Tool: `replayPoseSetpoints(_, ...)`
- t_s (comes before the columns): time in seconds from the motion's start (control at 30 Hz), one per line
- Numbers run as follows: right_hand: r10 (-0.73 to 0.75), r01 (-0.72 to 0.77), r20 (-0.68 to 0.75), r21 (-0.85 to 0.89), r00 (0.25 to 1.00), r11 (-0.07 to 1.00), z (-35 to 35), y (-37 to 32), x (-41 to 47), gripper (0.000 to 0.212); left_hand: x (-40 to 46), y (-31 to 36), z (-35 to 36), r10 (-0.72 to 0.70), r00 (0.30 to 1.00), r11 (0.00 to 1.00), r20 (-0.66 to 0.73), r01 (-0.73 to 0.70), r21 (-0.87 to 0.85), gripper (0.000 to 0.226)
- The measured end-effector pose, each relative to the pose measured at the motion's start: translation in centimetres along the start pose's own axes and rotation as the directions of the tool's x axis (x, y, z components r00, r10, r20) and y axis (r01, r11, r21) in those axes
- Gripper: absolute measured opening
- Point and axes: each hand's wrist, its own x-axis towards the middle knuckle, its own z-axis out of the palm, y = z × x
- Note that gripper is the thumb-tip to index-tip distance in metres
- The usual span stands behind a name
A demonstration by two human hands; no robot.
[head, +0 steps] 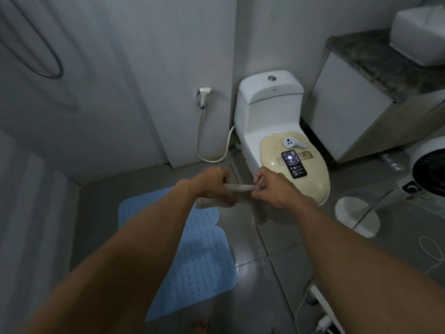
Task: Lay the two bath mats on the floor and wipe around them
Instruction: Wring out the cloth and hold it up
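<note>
Both hands out front at arm's length, wringing a cloth [240,188].

Left hand [212,184] is fisted around one end; a short tail of cloth pokes out below that fist. Right hand [272,189] is fisted on the other end. The twisted rope of cloth spans the small gap between the fists, so fingers on both sides are wrapped tight with the fabric inside the palms, not pinched at the tips.

Handling, my read: cloth is soft and light, probably damp and a bit slick, with no stiffness. Grip it in a full fist near the ends and twist the hands in opposite directions.

Two blue bath mats [207,251] lie flat on the floor [269,249], end to end, toward the left wall edge. The near mat sits below the forearms; the far mat [144,208] sits under the left wrist. They look like thin perforated rubber: floppy and grippy, best lifted by a corner or edge. The cloth is up in the air above the floor strip between the mats and the toilet [265,109], touching neither.

A wet sheen shows on the tiles right of the mats, likely the next wipe zone.
</note>
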Motion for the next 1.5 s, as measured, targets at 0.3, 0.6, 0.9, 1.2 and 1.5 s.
replayPoseSetpoints(0.3, -0.253, 0.297, 0.176, -0.299, 0.951, 0.907, -6.3, -7.0, -0.6, 0.023, -9.1, 3.5, -4.5, -0.214, 0.945, 0.974, -0.247, 0.185, -0.135, 0.024)
replayPoseSetpoints(0.6, -0.464, 0.514, 0.305, -0.11, 0.832, 0.851, -4.9, -17.1, 1.3, 0.024, -17.4, 0.0, -8.5, -0.4, 0.825, 0.916, -0.399, 0.365, -0.164, 0.024)
replayPoseSetpoints(0.9, -0.594, 0.641, 0.337, -0.038, 0.731, 0.767, -0.6, -26.3, 3.7, 0.026, -23.9, -5.2, -12.1, -0.534, 0.7, 0.842, -0.473, 0.493, -0.22, 0.027)
replayPoseSetpoints(1.2, -0.664, 0.726, 0.423, 0.02, 0.617, 0.687, 2.2, -33.9, 2.5, 0.025, -32.3, -5.2, -14.0, -0.64, 0.58, 0.768, -0.504, 0.512, -0.385, 0.037)
replayPoseSetpoints(1.5, -0.736, 0.853, 0.532, 0.049, 0.418, 0.52, 4.9, -42.3, -2.6, 0.023, -42.1, -3.2, -13.3, -0.739, 0.355, 0.661, -0.573, 0.547, -0.514, 0.014)
